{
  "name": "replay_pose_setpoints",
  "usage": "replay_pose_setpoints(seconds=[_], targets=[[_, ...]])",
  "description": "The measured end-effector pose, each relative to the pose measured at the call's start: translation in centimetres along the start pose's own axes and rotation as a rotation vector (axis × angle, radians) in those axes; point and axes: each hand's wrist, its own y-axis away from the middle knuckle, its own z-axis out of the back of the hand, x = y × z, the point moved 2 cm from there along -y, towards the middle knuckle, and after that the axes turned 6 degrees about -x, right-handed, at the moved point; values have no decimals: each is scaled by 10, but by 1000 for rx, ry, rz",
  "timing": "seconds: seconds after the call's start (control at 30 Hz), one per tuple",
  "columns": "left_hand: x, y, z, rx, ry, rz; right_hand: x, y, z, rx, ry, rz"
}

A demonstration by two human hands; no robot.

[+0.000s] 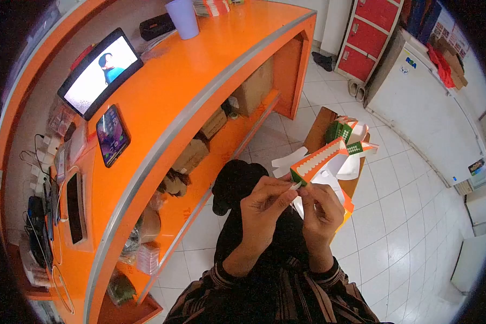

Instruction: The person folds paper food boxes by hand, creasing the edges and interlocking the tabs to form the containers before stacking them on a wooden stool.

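Note:
Between my two hands is a folded cardboard carton [321, 162], orange and green with a white scalloped pattern and white inner flaps. My left hand [265, 208] pinches a small white flap at its near corner. My right hand [322, 211] grips the same end, fingers bent against the card and close to the left fingertips. The fingers hide part of this corner. Just beyond lie more orange, green and white cartons [346, 130], some with loose flaps, on a wooden bench [322, 121]. White card pieces [289, 162] stick out beside the held one.
To the left curves an orange counter [200, 70] bearing a lit tablet [100, 73], a phone [113, 136] and a purple cup [182, 19]. Its lower shelf [183, 210] holds boxes and bags. Red lockers [367, 38] and a white chest freezer [416, 92] stand beyond the tiled floor.

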Motion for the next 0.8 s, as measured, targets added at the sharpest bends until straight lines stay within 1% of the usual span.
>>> replay_pose_setpoints(seconds=[0.03,0.1,0.13,0.17,0.2,0.23,0.3,0.33,0.37,0.4,0.43,0.5,0.53,0.57,0.6,0.67,0.7,0.77,0.8], targets=[[0,1,-1,-1,0,-1,0,1,1,-2,8,-13],[-1,3,-5,-19,9,-82,2,1,1,-4,12,-24],[0,3,-6,-24,6,-86,6,-1,2,-25,75,40],[0,4,-8,-29,-83,-177,9,-1,1,-46,134,106],[-1,4,-8,-36,-173,-271,9,-1,0,-42,120,110],[0,4,-7,-47,-181,-282,8,-1,1,-59,136,142],[5,5,-5,-2,-115,-156,4,0,3,-71,134,176],[5,5,-6,11,-6,-64,-2,0,5,-40,30,55],[6,5,-5,1,-13,-73,-8,2,7,-8,-72,-65],[8,5,-5,26,64,-97,-10,2,10,8,-71,-93],[9,4,-5,53,142,-121,-8,2,11,10,-80,-89],[7,6,-6,60,111,-124,-4,2,13,24,34,-58],[5,7,-7,43,20,-153,-4,3,12,24,32,-57],[3,8,-8,29,-70,-181,-2,4,10,-14,72,36],[4,7,-9,30,-70,-181,0,6,9,-53,113,128],[4,5,-9,3,-169,-331,4,3,10,-27,131,145],[3,5,-9,4,-171,-332,6,2,10,1,146,162],[-3,6,-10,7,-399,-419,7,1,9,28,175,179],[-8,8,-13,7,-399,-420,8,0,8,56,206,196]])
